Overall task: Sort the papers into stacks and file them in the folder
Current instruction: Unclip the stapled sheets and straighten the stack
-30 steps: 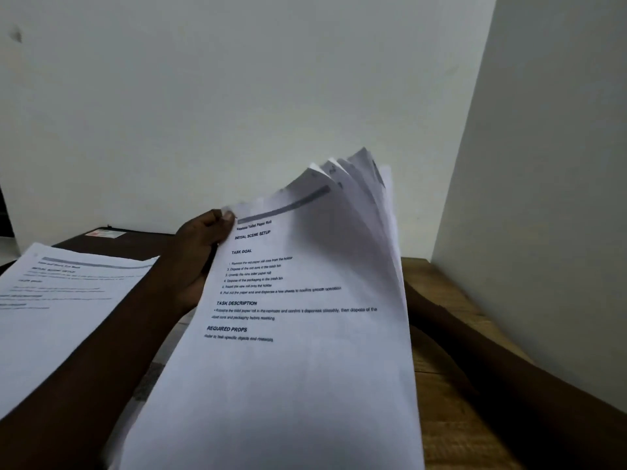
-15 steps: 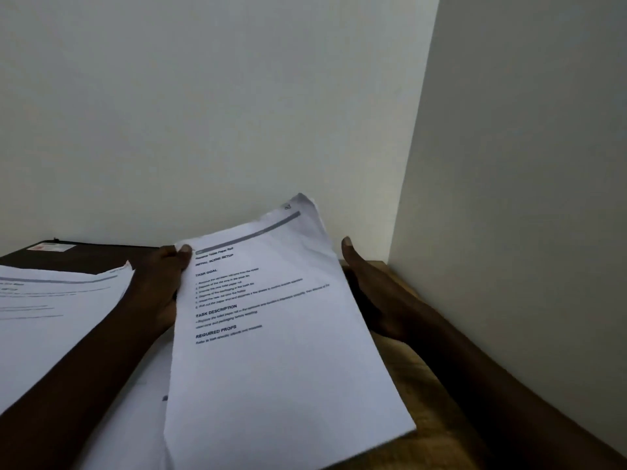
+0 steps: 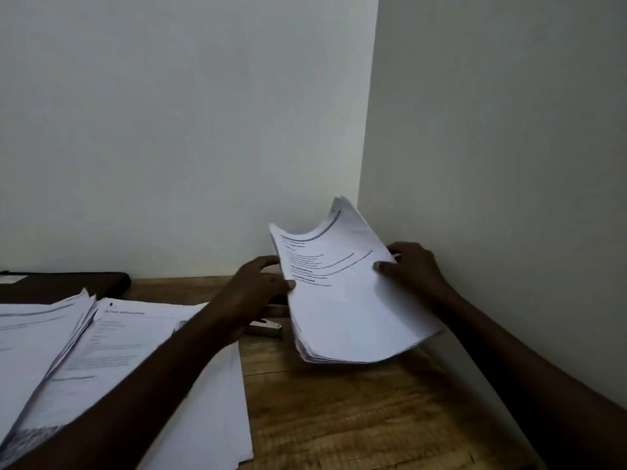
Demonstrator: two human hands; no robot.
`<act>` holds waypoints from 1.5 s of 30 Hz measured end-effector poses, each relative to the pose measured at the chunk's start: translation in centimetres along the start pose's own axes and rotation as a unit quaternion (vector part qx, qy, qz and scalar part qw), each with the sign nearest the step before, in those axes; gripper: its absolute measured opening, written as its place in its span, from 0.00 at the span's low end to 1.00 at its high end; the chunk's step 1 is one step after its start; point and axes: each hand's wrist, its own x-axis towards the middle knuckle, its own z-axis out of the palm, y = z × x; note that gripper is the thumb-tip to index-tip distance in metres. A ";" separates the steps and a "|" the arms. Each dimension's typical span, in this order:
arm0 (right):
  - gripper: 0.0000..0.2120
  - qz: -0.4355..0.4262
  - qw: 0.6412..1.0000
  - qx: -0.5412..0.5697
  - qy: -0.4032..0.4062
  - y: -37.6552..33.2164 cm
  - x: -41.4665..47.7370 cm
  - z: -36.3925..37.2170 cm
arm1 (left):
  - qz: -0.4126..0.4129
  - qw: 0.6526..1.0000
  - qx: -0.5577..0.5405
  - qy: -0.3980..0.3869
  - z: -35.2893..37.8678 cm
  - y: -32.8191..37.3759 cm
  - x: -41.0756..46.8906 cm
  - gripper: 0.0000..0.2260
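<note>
Head view shows us with one stack (image 3: pixel 353 300) of printed sheets held between both hands near the far right corner of the counter (image 3: pixel 356 418). Our left grip (image 3: pixel 258 286) is clamped on the stack's left edge, thumb on the top page. Our right grip (image 3: pixel 414 266) pinches the right edge. The stack bows in the middle and tilts up at its far end. Its near edge is low over the wood, and we cannot tell whether it touches.

Toward the left edge lie more papers (image 3: pixel 135 351) in loose overlapping piles. The dark folder (image 3: pixel 68 284) lies flat at the far left edge, well apart from the stack. A small metal object (image 3: pixel 268 329), perhaps a stapler, peeks out under our left wrist.

We judge that we are in the sorting step, squaring this stack. Next we need to tap its edges even and lay it flat on bare wood, apart from the other piles, before any filing.
</note>
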 end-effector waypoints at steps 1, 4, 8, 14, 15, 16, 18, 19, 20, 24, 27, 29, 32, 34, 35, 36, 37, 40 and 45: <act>0.12 -0.010 0.999 -0.029 0.019 0.0 0.5 -0.2 | -0.002 1.000 0.021 -0.010 1.1 0.1 0.5 0.19; 0.16 -0.025 0.990 -0.140 0.017 1.2 1.0 0.5 | 0.000 0.989 0.136 -0.053 3.9 -0.8 2.2 0.18; 0.23 -0.036 0.952 -0.295 -0.078 4.2 -1.2 3.8 | 0.034 0.900 0.433 -0.020 4.8 -4.4 3.3 0.18; 0.22 -0.063 0.950 -0.307 -0.023 5.5 -1.5 6.0 | 0.050 0.851 0.523 0.012 4.0 -6.3 3.3 0.17; 0.22 -0.064 0.949 -0.308 -0.014 5.5 -1.3 6.0 | 0.054 0.850 0.524 0.013 3.9 -6.3 3.4 0.17; 0.21 -0.063 0.949 -0.309 -0.012 5.4 -1.2 6.0 | 0.060 0.848 0.526 0.015 3.9 -6.3 3.6 0.17; 0.20 -0.083 0.944 -0.319 0.004 5.3 -1.0 6.1 | 0.066 0.846 0.529 0.013 3.9 -6.6 3.8 0.17; 0.19 -0.118 0.938 -0.322 0.036 5.2 -0.9 6.1 | 0.068 0.846 0.529 0.011 4.0 -6.7 3.7 0.17; 0.18 -0.156 0.933 -0.317 0.069 5.1 -0.8 6.1 | 0.071 0.846 0.528 0.011 4.1 -6.8 3.7 0.18; 0.14 -0.191 0.945 -0.246 0.096 5.3 -1.0 6.2 | 0.077 0.862 0.501 0.027 4.3 -6.8 3.2 0.17; 0.12 -0.174 0.956 -0.226 0.063 6.0 -1.2 6.5 | 0.106 0.872 0.475 0.046 4.3 -6.5 2.9 0.13; 0.10 -0.184 0.960 -0.200 0.066 6.0 -1.5 6.5 | 0.126 0.882 0.449 0.069 4.3 -5.7 2.5 0.11; 0.09 -0.206 0.962 -0.158 0.085 5.7 -1.9 6.4 | 0.146 0.894 0.413 0.096 3.3 -3.8 1.3 0.08; 0.09 -0.224 0.963 -0.119 0.091 4.9 -2.3 6.4 | 0.157 0.897 0.399 0.106 1.8 -2.5 -0.4 0.07; 0.09 -0.230 0.965 -0.094 0.089 4.2 -2.5 6.5 | 0.160 0.896 0.397 0.113 0.7 -2.0 -1.3 0.07; 0.09 -0.237 0.966 -0.068 0.081 3.5 -2.7 6.7 | 0.159 0.894 0.400 0.122 -0.6 -1.6 -2.1 0.07; 0.09 -0.248 0.965 -0.045 0.069 2.6 -3.0 7.1 | 0.154 0.890 0.407 0.134 -2.2 -1.3 -3.0 0.08; 0.11 -0.256 0.967 -0.007 -0.005 -0.8 -4.4 8.4 | 0.106 0.890 0.406 0.177 -7.5 -0.7 -5.4 0.09; 0.22 -0.251 0.952 -0.067 -0.162 -6.2 -5.9 11.9 | 0.064 0.870 0.420 0.249 -14.2 -1.4 -8.5 0.10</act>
